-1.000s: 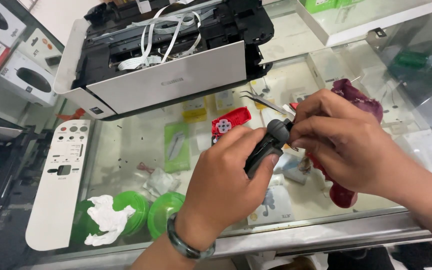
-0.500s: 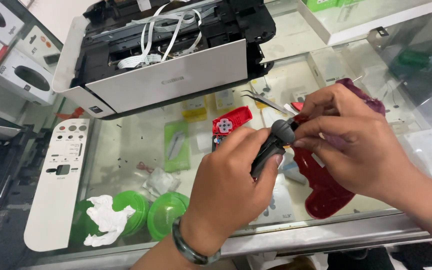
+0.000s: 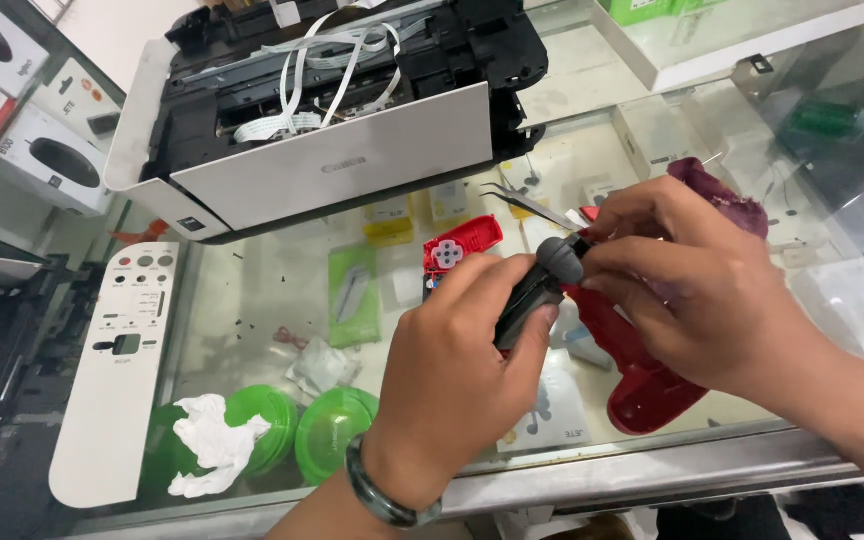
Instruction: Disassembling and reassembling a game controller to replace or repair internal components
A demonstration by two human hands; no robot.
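Note:
My left hand [image 3: 462, 370] grips a black and grey screwdriver handle [image 3: 537, 290], its round grey cap pointing up and right. My right hand [image 3: 692, 290] closes its fingers on a small part right at the handle's cap, and a dark red cloth [image 3: 717, 190] pokes out behind its knuckles. A red plastic shell [image 3: 642, 385] lies on the glass under my right hand. Another red piece with grey buttons [image 3: 457, 248] sits just beyond my left hand. What the right fingertips pinch is hidden.
An opened white and black printer [image 3: 332, 130] with loose flat cables stands at the back of the glass counter [image 3: 252, 290]. A white control panel [image 3: 117, 370] lies at the left. Green round lids [image 3: 337, 430] and crumpled tissue [image 3: 207, 440] sit near the front edge. Metal tweezers [image 3: 532, 205] lie beyond my hands.
My right hand has slid down over the red shell and the cloth. The screwdriver handle stays in my left hand, nearly unmoved.

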